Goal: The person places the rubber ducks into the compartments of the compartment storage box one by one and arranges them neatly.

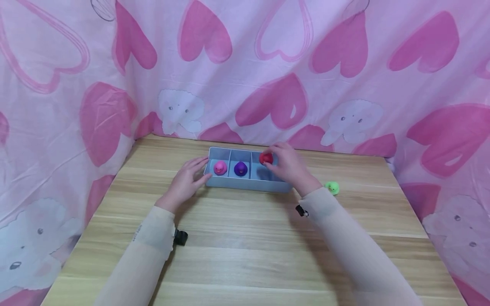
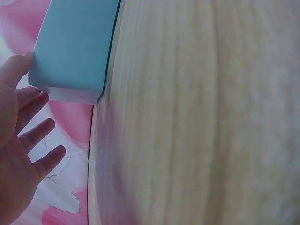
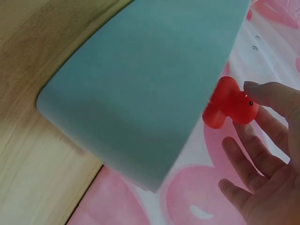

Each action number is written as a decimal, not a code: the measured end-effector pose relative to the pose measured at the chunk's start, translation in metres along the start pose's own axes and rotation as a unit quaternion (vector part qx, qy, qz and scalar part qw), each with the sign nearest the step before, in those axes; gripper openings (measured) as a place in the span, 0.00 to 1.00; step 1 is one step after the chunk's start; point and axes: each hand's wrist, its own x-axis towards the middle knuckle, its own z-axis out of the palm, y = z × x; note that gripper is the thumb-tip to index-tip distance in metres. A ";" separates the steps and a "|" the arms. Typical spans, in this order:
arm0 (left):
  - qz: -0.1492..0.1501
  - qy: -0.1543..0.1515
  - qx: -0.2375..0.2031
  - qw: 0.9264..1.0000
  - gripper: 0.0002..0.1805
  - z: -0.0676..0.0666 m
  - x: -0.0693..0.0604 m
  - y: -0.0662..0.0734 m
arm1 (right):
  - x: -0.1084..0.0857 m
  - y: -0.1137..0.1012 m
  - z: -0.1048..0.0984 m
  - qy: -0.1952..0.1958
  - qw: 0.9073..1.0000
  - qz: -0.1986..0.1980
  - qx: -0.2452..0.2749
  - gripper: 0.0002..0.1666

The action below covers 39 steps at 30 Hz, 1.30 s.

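A grey-blue divided box [image 1: 245, 183] stands on the table with a pink toy duck [image 1: 220, 167] in its left compartment and a purple toy duck [image 1: 240, 169] in the middle one. My left hand [image 1: 186, 178] is at the box's left end; in the left wrist view its thumb and fingers [image 2: 30, 101] touch the box corner, fairly straight and spread. Between thumb and fingertips my right hand [image 1: 287, 165] pinches a red toy duck [image 3: 232, 104] over the right compartment. The right wrist view shows the duck just beyond the box rim, its lower part partly hidden.
A green toy duck [image 1: 332, 188] sits on the wooden table [image 1: 237, 250], right of the box and close to my right sleeve. Pink heart-patterned cloth [image 1: 268, 97] hangs behind the table and along both sides.
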 end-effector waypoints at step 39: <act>-0.016 -0.011 -0.003 1.000 0.35 0.000 0.001 -0.001 | 0.017 0.006 0.037 -0.119 0.992 -0.039 -0.034 0.17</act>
